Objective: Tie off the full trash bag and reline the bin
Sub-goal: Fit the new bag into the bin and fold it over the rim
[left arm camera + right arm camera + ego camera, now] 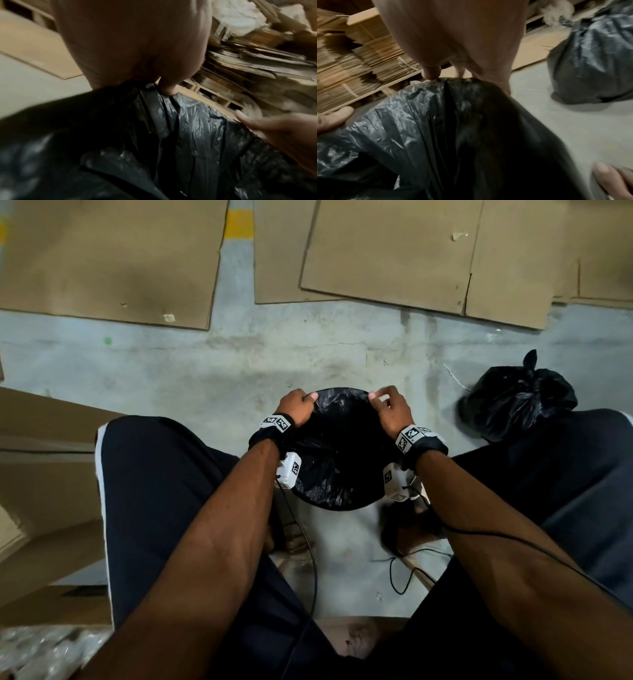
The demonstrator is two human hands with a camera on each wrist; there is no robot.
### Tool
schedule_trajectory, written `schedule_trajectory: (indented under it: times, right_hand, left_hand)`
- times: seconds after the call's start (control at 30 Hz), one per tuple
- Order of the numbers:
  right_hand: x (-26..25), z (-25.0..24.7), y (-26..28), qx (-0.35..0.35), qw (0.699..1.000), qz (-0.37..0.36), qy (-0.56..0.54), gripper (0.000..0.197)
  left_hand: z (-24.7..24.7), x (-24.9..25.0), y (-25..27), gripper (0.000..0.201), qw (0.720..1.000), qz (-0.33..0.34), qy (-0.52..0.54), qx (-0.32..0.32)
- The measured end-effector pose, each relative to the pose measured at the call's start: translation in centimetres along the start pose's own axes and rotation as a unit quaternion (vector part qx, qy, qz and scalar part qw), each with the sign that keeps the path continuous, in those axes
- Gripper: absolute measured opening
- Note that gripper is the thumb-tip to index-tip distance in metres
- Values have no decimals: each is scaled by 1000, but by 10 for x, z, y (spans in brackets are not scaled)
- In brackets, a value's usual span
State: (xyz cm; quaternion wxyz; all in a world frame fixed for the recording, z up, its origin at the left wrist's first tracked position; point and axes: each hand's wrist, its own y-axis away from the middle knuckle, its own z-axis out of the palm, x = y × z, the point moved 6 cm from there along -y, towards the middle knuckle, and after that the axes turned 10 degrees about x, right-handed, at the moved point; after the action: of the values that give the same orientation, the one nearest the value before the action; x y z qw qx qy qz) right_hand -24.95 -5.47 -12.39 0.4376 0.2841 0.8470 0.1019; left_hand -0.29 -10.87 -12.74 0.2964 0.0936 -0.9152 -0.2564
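No readable writing. Left hand [297,406] and right hand [388,408] pinch the black liner [337,446]; bin hidden beneath fingers. Tied bag [517,402] right.

flattened cardboard sheets [394,258] on concrete floor [239,361] | stacked cardboard [351,56] | yellow floor mark [239,222]

The thin black plastic liner [337,440] pinched by the fingers [310,396] of both hands is glossy and finely crinkled, catching grey highlights along its folds. Off to the right of the fingers, the knotted black plastic trash bag [517,402] shows the same shiny, wrinkled film. Beyond the fingers, the grey concrete floor [239,361] looks matt, rough and stained. The flat brown cardboard sheets [394,251] farther out are dull, with scuffed, paper-like faces.
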Motion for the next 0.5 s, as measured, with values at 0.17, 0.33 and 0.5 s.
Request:
schedule_trajectory:
  times: [0.17,0.33,0.5]
  right_hand:
    - [25,-4,8,23,998,54,37,39]
    - [32,-4,9,44,997,64,-18,38]
    - [45,-18,30,104,987,120,-33,42]
  left_hand:
    - [0,-19,-9,42,995,-33,85,37]
    - [-4,-31,3,33,991,-37,109,61]
    - [-9,-62,36,33,977,-108,98,156]
